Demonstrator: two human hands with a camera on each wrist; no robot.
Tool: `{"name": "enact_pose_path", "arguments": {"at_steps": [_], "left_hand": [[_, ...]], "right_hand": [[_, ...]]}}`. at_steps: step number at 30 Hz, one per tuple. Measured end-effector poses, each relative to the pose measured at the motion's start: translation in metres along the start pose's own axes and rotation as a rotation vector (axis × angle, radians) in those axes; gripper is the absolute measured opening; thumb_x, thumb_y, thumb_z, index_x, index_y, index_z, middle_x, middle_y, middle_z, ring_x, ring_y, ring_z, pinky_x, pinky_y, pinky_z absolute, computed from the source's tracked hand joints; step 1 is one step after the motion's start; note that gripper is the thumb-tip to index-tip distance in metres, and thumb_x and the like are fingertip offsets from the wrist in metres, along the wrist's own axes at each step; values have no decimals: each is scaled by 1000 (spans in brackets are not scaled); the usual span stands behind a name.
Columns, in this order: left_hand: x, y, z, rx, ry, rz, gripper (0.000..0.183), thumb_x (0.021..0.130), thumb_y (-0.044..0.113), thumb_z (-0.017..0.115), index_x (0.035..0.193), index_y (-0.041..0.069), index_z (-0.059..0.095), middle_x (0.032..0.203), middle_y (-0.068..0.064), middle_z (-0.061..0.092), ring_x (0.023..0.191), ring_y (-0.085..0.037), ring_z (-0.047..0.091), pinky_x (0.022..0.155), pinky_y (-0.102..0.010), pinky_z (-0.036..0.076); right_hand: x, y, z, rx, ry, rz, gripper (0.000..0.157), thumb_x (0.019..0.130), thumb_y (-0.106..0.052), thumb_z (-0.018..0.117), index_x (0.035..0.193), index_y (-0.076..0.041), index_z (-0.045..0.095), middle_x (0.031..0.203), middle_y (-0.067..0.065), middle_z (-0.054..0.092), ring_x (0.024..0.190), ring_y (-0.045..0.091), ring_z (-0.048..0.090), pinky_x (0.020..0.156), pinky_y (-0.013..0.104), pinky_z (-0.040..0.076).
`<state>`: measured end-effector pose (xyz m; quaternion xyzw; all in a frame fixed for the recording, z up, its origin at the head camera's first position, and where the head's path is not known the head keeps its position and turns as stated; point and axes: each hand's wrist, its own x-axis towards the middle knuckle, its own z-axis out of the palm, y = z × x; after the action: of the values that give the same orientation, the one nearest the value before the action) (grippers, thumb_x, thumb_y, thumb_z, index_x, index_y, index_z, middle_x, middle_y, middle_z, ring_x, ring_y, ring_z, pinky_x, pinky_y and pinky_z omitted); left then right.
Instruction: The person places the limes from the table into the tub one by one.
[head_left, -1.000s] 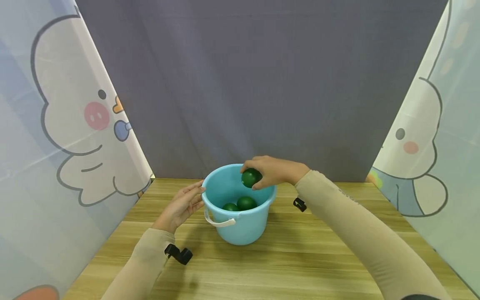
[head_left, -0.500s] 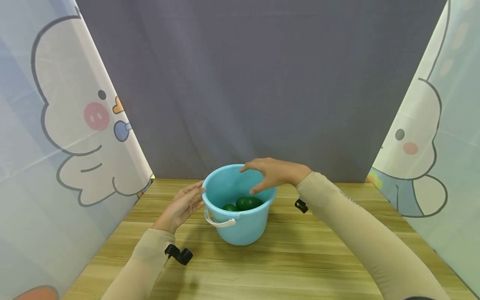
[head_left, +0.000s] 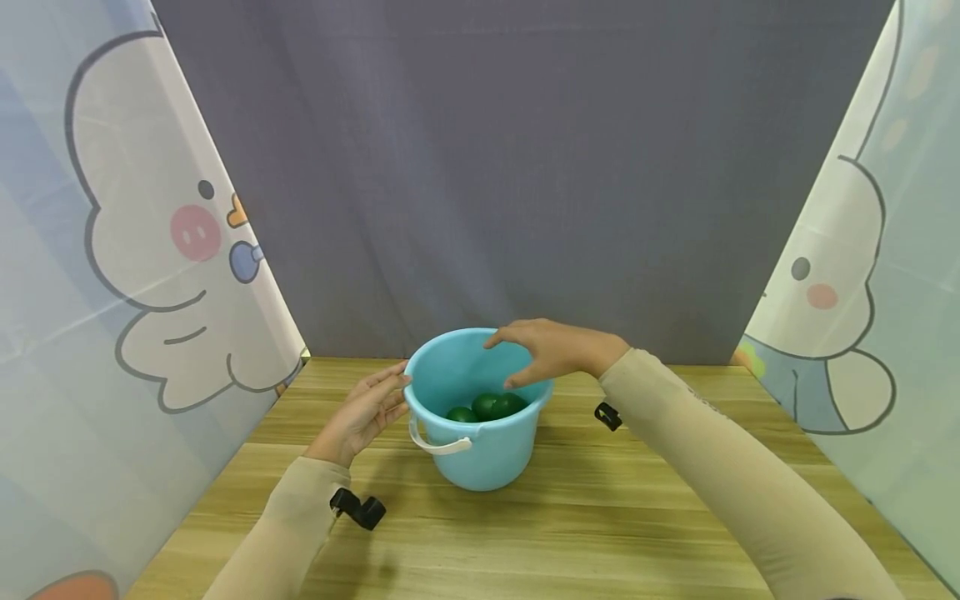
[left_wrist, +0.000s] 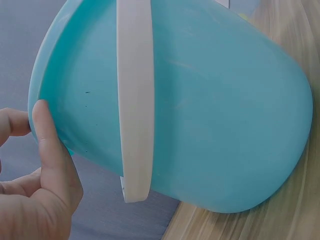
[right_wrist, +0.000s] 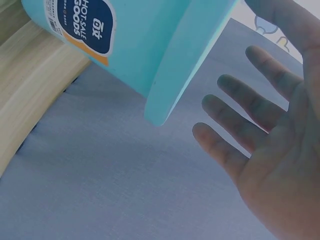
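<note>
A light blue plastic bucket [head_left: 483,460] stands upright on the table, its white handle [head_left: 444,447] hanging down at the front left. Inside lie dark green, glossy, avocado-like fruits: one at the left [head_left: 460,414], a middle fruit [head_left: 483,405] and a right fruit [head_left: 510,406]. My left hand [head_left: 360,418] touches the bucket's left rim with thumb and fingertips, fingers mostly straight. Over the right rim, my right hand [head_left: 564,350] hovers with fingers spread and nothing in it. The right wrist view shows its palm [right_wrist: 285,175] apart from the bucket.
The wooden table [head_left: 600,525] extends around the bucket. A grey cloth [head_left: 525,167] hangs behind it, and cartoon-printed curtains stand at the left [head_left: 45,350] and right [head_left: 892,500]. A printed label [right_wrist: 86,22] shows on the bucket's side.
My right hand has let go of a green fruit, which dropped into the bucket and settled beside the others. The hand then drew slightly right. My left hand stays at the rim.
</note>
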<state>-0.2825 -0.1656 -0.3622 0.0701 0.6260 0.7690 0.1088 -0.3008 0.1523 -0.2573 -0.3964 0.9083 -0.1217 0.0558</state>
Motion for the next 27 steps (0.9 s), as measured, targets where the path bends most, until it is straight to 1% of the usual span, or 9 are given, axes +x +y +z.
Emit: {"name": "enact_pose_path", "arguments": {"at_steps": [2,5,10,18,27], "left_hand": [[0,0,0,0,2,1,57,102,11,57,154,2,35,143,-16,47,95,-10,67,78,-16,57],[0,0,0,1,1,-1,57,102,11,57,154,2,35,144,-16,46,95,-10,67,78,-16,57],[0,0,0,2,5,-6,58,102,12,57,154,3,35,145,-16,45,96,-10,67,78,-16,57],[0,1,0,-14,4,-6,58,101,11,58,154,2,36,141,-16,48,94,-10,67,76,-16,57],[1,-1,0,-15,0,-6,58,101,11,58,154,2,35,141,-17,47,94,-10,67,77,-16,57]], "right_hand": [[-2,0,-1,0,7,3,61,91,-37,75,145,-21,52,148,3,47,136,24,43,110,46,42],[-5,1,-1,6,21,5,59,91,-37,74,144,-21,53,148,3,47,137,25,42,109,48,43],[-11,3,-2,11,35,21,55,92,-36,73,142,-22,55,148,2,47,137,24,41,110,49,42],[-19,7,0,21,53,32,53,93,-35,73,141,-21,56,148,3,47,138,25,41,110,49,42],[-31,13,2,52,121,-42,51,92,-32,74,138,-16,58,141,5,54,129,29,51,102,49,49]]}}
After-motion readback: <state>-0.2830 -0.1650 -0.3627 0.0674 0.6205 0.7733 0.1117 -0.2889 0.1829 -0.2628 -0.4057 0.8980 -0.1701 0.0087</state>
